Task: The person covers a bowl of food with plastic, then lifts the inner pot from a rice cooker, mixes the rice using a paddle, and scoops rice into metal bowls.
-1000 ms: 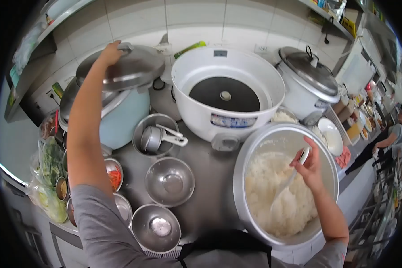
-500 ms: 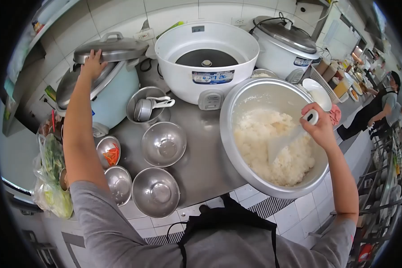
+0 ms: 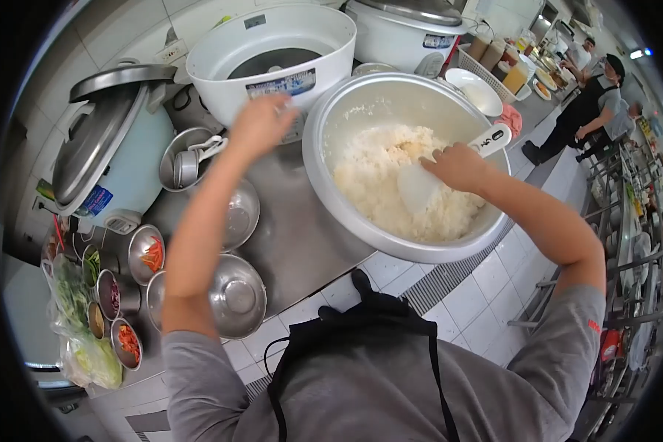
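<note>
My right hand (image 3: 460,168) is closed on a white rice paddle (image 3: 418,188), near where handle and blade meet. The blade rests against the cooked rice (image 3: 376,169) in a large, wide metal pot (image 3: 318,169); the handle points up to the right. To the pot's left, my left hand (image 3: 264,127) is in the air, blurred, its fingers apart and nothing seen in it. Behind that hand stands a white rice cooker body (image 3: 221,92) without a lid, its label partly covered by my fingers.
A pale blue rice cooker (image 3: 136,151) with lids (image 3: 118,81) on top stands left. Metal bowls (image 3: 237,295) lie near the counter's front edge, beside cups of cut vegetables (image 3: 127,345). A bowl with small ladles (image 3: 187,168) is behind. People (image 3: 597,103) stand far right.
My left hand has left the lid at the left and moved right toward the pot. My right hand has shifted from the handle's end down to the paddle's neck. The view has turned.
</note>
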The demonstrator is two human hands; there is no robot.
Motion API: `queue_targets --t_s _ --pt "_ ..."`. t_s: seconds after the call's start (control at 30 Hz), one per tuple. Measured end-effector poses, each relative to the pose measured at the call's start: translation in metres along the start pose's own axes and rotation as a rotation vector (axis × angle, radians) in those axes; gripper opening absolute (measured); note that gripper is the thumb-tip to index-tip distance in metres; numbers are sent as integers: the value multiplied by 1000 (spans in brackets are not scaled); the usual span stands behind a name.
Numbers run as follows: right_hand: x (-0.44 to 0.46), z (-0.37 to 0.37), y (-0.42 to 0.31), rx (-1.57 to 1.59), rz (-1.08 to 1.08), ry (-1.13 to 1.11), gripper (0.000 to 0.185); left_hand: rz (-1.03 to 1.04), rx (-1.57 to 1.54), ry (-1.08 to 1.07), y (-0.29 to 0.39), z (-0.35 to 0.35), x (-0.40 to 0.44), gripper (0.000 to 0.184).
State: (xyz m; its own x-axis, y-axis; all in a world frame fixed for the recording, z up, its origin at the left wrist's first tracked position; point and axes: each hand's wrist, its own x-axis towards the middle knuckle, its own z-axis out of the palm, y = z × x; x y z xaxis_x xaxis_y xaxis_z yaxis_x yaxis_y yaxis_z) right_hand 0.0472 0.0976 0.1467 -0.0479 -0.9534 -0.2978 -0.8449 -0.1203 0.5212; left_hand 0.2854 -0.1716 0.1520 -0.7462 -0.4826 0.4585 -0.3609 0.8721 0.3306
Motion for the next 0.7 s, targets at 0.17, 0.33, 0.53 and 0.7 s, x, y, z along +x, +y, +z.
queue_targets --t_s 0.17,0.33,0.53,0.7 --pt "-4 -24 33 161 67 -2 21 -269 -238 2 18 55 -39 44" --pt "43 16 77 554 305 323 29 -624 -732 7 29 88 -29 45" --pt "52 28 82 1020 358 -45 27 -885 -965 94 30 107 -17 39" --pt "67 98 77 1038 -46 -305 30 -882 -972 120 39 98 -17 37"
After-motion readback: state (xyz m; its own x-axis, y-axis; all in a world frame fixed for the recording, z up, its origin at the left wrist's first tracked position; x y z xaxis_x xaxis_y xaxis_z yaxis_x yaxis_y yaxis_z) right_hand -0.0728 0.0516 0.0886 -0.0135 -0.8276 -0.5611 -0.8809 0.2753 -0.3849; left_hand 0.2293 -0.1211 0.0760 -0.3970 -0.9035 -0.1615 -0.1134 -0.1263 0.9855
